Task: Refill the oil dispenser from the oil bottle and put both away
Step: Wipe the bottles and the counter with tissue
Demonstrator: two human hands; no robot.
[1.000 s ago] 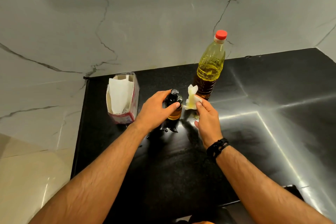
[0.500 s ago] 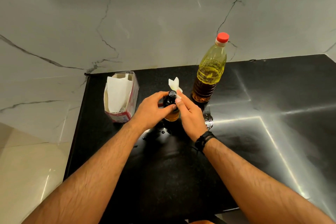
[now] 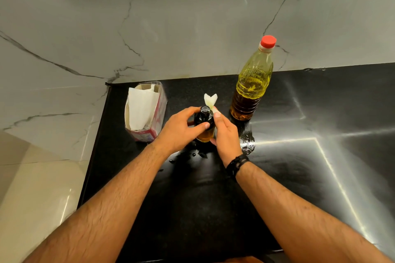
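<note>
Holding the oil dispenser (image 3: 204, 123) with left hand (image 3: 180, 130) | right hand (image 3: 225, 134) pinches a tissue (image 3: 210, 100) against it | oil bottle (image 3: 252, 83) (red cap on) stands just beside

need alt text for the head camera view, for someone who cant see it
A left hand grips a small dark oil dispenser on a black counter while the right hand wipes it with a folded white tissue. A red-capped plastic oil bottle stands behind.

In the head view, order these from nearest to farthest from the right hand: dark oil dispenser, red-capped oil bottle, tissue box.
1. Dark oil dispenser: touching the right hand.
2. Red-capped oil bottle: behind, to its right.
3. Tissue box: far left.
</note>
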